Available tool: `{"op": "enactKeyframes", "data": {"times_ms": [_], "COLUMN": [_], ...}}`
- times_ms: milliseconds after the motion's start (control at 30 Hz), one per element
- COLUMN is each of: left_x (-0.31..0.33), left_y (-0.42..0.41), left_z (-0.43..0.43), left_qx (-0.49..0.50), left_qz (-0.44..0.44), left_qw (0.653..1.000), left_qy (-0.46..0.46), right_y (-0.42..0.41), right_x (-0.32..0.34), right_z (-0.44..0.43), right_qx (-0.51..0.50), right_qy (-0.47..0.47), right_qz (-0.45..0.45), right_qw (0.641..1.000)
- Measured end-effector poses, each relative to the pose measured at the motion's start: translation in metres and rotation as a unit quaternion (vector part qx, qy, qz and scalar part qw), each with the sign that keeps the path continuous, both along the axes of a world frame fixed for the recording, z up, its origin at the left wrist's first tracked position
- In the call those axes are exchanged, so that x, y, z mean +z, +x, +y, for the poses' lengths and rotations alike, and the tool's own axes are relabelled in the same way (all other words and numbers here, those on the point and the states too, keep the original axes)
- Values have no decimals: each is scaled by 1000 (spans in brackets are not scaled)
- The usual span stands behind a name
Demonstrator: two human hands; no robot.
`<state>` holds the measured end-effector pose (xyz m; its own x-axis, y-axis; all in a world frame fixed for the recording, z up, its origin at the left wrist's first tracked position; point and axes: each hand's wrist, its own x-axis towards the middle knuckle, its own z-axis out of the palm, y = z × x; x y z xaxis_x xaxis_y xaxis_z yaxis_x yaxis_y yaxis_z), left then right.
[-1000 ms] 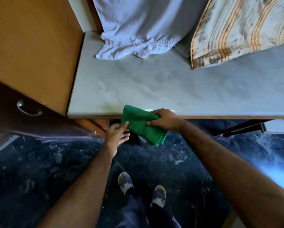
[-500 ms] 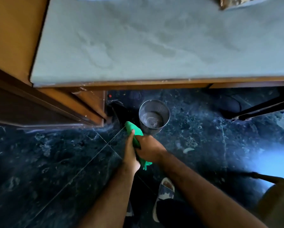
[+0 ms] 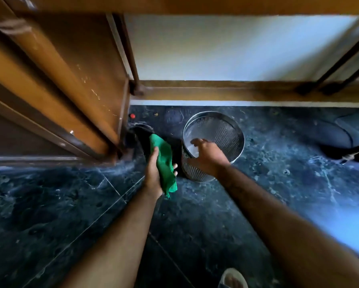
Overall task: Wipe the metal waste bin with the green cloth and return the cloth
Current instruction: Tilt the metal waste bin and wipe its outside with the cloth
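A perforated metal waste bin [image 3: 226, 129] stands upright on the dark marble floor under the counter. My right hand [image 3: 208, 156] hovers over its near rim with fingers spread, holding nothing. The folded green cloth [image 3: 164, 161] hangs in my left hand [image 3: 153, 173], just left of the bin. The cloth does not touch the bin.
A brown wooden cabinet [image 3: 66, 84] stands to the left, its corner close to my left hand. A dark object [image 3: 139, 134] lies at its base. A wooden skirting [image 3: 226, 92] and pale wall run behind the bin. Black legs [image 3: 336, 65] and a cable [image 3: 349, 150] are at the right.
The view has dropped lower, under the counter. My right hand has let go of the cloth and reached over the bin's rim. My left hand now holds the cloth alone.
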<state>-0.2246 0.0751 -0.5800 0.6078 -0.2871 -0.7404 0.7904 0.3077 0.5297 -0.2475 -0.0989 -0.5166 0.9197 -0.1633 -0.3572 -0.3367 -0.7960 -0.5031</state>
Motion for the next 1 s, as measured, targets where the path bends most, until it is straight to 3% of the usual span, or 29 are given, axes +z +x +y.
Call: {"op": "enactKeyframes", "data": {"times_ms": [67, 233, 400, 600, 733, 833, 900, 1000], "left_x": [-24, -45, -35, -3, 3, -8, -24, -52], "left_y": [13, 37, 49, 52, 42, 26, 17, 18], "left_z": [-5, -10, -7, -38, -62, -72, -70, -56], "left_qx": [-11, -39, 1, -47, -92, -116, -134, -151], "left_qz": [-25, -74, -171, -335, -508, -548, -563, -501], "left_qw": [1000, 995, 978, 909, 795, 729, 735, 774], "left_qy": [6, 60, 120, 243, 320, 393, 354, 356], "right_y": [10, 21, 20, 0, -22, -17, -12, -20], "right_x": [-25, -47, -35, -25, -26, -21, -18, -19], "right_z": [11, 28, 11, -14, -25, -23, -21, -29], "right_qx": [14, -30, -76, -93, -69, -96, -151, -209], "right_qy": [-12, -84, -70, 68, 212, 260, 329, 429], "right_qz": [9, -69, -87, -118, -94, -137, -164, -140], "right_qw": [1000, 994, 991, 986, 970, 951, 917, 868]}}
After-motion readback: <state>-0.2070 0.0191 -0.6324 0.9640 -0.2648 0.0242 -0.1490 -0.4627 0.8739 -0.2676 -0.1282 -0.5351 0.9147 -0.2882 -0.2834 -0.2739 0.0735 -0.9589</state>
